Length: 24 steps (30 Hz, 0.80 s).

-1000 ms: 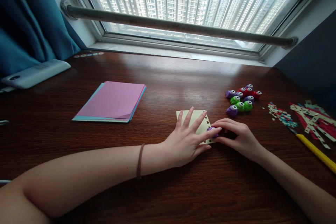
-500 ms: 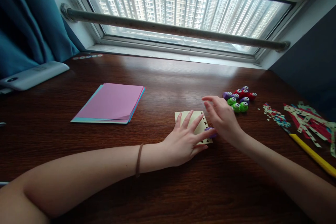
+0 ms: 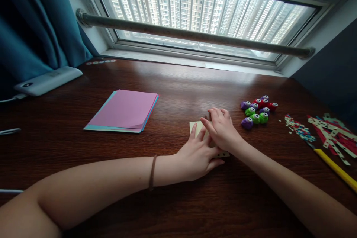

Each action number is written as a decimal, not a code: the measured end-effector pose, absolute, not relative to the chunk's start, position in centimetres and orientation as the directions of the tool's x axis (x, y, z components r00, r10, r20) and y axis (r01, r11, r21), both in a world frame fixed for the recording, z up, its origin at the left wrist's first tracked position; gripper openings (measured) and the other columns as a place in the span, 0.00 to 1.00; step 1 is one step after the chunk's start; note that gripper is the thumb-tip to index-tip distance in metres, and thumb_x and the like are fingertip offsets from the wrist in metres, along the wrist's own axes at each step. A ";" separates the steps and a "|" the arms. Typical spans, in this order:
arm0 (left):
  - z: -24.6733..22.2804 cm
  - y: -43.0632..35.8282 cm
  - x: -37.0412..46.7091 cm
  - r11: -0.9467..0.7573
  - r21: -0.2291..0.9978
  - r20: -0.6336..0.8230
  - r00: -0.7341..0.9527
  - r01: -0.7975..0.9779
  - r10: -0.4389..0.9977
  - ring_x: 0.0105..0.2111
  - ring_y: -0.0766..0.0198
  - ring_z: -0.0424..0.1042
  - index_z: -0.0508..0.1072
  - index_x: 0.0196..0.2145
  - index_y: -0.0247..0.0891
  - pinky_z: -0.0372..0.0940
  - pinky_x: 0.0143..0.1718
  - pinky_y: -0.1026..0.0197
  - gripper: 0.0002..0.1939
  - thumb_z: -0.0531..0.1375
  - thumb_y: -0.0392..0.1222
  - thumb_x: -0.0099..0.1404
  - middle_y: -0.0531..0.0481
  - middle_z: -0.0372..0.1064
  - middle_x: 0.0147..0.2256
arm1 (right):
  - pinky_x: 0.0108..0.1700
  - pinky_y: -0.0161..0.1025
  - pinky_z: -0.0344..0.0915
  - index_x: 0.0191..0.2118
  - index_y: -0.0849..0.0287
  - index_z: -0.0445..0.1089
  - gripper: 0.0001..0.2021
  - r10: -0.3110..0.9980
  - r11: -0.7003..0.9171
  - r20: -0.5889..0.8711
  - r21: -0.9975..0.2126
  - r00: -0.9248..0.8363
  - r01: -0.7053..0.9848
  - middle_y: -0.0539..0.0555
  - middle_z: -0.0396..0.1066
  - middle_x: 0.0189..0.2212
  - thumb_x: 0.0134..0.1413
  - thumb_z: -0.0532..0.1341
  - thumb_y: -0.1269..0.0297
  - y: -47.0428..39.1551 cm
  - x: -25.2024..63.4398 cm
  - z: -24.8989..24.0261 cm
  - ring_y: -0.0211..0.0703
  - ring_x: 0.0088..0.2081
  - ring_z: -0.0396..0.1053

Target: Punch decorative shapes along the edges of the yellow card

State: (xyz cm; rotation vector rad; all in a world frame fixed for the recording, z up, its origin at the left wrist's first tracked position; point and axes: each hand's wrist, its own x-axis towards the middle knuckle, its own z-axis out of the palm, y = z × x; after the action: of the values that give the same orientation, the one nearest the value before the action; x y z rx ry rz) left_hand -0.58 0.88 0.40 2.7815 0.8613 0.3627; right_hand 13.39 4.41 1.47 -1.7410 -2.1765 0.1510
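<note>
My left hand [image 3: 196, 158] lies palm down with fingers spread over a small pale yellow paper [image 3: 193, 126]. Small punched shapes show along the paper's lower right edge, between the left fingers. Across the paper's right side reaches my right hand [image 3: 223, 128], its fingers stretched forward and its thumb apart from them, close above the left fingertips. Anything beneath its palm is hidden; the purple craft punch seen there earlier is out of sight. Right of this hand stands another purple craft punch [image 3: 247, 122], beside green punches [image 3: 259, 118].
A stack of coloured paper [image 3: 125, 109] lies to the left. Red punches [image 3: 263, 103] stand at the right, with paper confetti [image 3: 299, 128], cut strips [image 3: 331, 134] and a yellow-handled tool [image 3: 334, 165] beyond. A white device [image 3: 50, 81] lies by the curtain.
My right hand has moved left over the paper, covering its right side and the purple punch there. A purple punch beside the green ones has come into view. The whole view has shifted slightly.
</note>
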 end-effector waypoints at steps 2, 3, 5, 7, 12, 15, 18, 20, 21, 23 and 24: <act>0.4 0.9 -0.6 -0.808 0.268 0.173 0.799 0.525 0.576 0.60 0.42 0.36 0.57 0.57 0.51 0.34 0.54 0.31 0.24 0.52 0.55 0.65 0.46 0.39 0.61 | 0.53 0.55 0.51 0.52 0.68 0.61 0.30 0.968 0.229 0.171 -0.309 -0.183 0.923 0.63 0.60 0.50 0.59 0.42 0.45 4.5 13.3 1.4 0.60 0.51 0.49; 0.4 0.9 -0.6 -0.807 0.269 0.174 0.797 0.526 0.578 0.60 0.42 0.35 0.57 0.57 0.51 0.34 0.55 0.31 0.24 0.52 0.55 0.65 0.46 0.39 0.61 | 0.53 0.55 0.51 0.52 0.67 0.61 0.30 0.970 0.225 0.160 -0.315 -0.182 0.922 0.63 0.60 0.50 0.59 0.42 0.45 4.6 13.3 1.3 0.59 0.51 0.49; 0.4 0.9 -0.6 -0.805 0.269 0.178 0.794 0.528 0.581 0.60 0.42 0.34 0.58 0.57 0.50 0.34 0.55 0.32 0.24 0.52 0.55 0.65 0.46 0.39 0.61 | 0.54 0.55 0.51 0.52 0.67 0.61 0.31 0.972 0.225 0.142 -0.325 -0.187 0.919 0.62 0.59 0.51 0.59 0.42 0.45 4.7 13.3 1.2 0.59 0.52 0.49; 0.4 0.9 -0.6 -0.805 0.264 0.182 0.793 0.530 0.582 0.60 0.41 0.33 0.59 0.56 0.50 0.34 0.55 0.32 0.23 0.52 0.55 0.65 0.45 0.39 0.61 | 0.54 0.54 0.50 0.53 0.68 0.60 0.31 0.972 0.231 0.127 -0.334 -0.199 0.914 0.62 0.58 0.52 0.59 0.42 0.45 4.8 13.4 1.1 0.59 0.53 0.48; 0.6 0.9 -0.6 -0.810 0.250 0.190 0.794 0.530 0.578 0.60 0.41 0.33 0.59 0.56 0.50 0.35 0.54 0.31 0.23 0.52 0.55 0.65 0.43 0.39 0.60 | 0.54 0.54 0.50 0.52 0.68 0.60 0.31 0.973 0.230 0.101 -0.366 -0.207 0.902 0.62 0.56 0.54 0.59 0.42 0.44 5.1 13.5 0.9 0.59 0.53 0.48; 0.7 0.9 -0.6 -0.810 0.252 0.183 0.796 0.529 0.577 0.59 0.40 0.36 0.58 0.57 0.50 0.37 0.54 0.31 0.24 0.52 0.55 0.65 0.42 0.39 0.60 | 0.54 0.53 0.51 0.50 0.66 0.62 0.29 0.975 0.223 0.112 -0.414 -0.194 0.883 0.60 0.58 0.52 0.59 0.43 0.45 5.4 13.7 0.7 0.57 0.52 0.50; 0.7 0.9 -0.6 -0.811 0.248 0.174 0.799 0.530 0.576 0.59 0.38 0.36 0.56 0.58 0.49 0.39 0.53 0.31 0.25 0.52 0.55 0.65 0.42 0.38 0.60 | 0.54 0.52 0.51 0.50 0.65 0.63 0.27 0.963 0.263 0.181 -0.451 -0.201 0.853 0.61 0.61 0.50 0.60 0.44 0.47 5.6 13.9 0.9 0.55 0.51 0.53; 0.8 0.9 -0.6 -0.813 0.241 0.167 0.803 0.529 0.572 0.59 0.38 0.32 0.54 0.58 0.50 0.39 0.52 0.30 0.26 0.52 0.54 0.65 0.43 0.37 0.60 | 0.55 0.50 0.51 0.50 0.66 0.63 0.25 0.937 0.332 0.266 -0.470 -0.227 0.818 0.61 0.62 0.49 0.60 0.45 0.49 5.6 14.1 1.7 0.53 0.52 0.54; 0.8 0.9 -0.6 -0.814 0.241 0.162 0.805 0.529 0.571 0.60 0.38 0.30 0.53 0.59 0.50 0.39 0.52 0.29 0.26 0.52 0.54 0.65 0.44 0.36 0.61 | 0.55 0.49 0.51 0.49 0.65 0.63 0.24 0.922 0.366 0.305 -0.490 -0.237 0.791 0.61 0.62 0.49 0.61 0.45 0.50 5.5 14.2 2.3 0.52 0.52 0.54; 0.8 0.8 -0.6 -0.813 0.245 0.153 0.807 0.528 0.570 0.60 0.38 0.31 0.50 0.60 0.53 0.40 0.52 0.29 0.27 0.51 0.54 0.66 0.44 0.36 0.61 | 0.54 0.46 0.55 0.48 0.64 0.64 0.21 0.906 0.409 0.348 -0.565 -0.242 0.716 0.59 0.64 0.48 0.60 0.48 0.52 5.1 14.8 3.6 0.49 0.51 0.58; 0.8 0.8 -0.6 -0.813 0.247 0.151 0.807 0.528 0.570 0.60 0.38 0.31 0.47 0.61 0.54 0.40 0.51 0.29 0.27 0.51 0.54 0.66 0.44 0.36 0.61 | 0.52 0.45 0.57 0.47 0.63 0.65 0.20 0.905 0.416 0.350 -0.617 -0.240 0.669 0.58 0.65 0.46 0.60 0.49 0.53 4.8 15.2 4.3 0.48 0.49 0.61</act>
State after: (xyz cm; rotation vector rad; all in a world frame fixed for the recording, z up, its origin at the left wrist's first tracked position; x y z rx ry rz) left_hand -0.62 0.84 0.81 2.8008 0.8601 0.3251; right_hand 15.17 4.81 4.29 -1.3315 -1.9964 0.4485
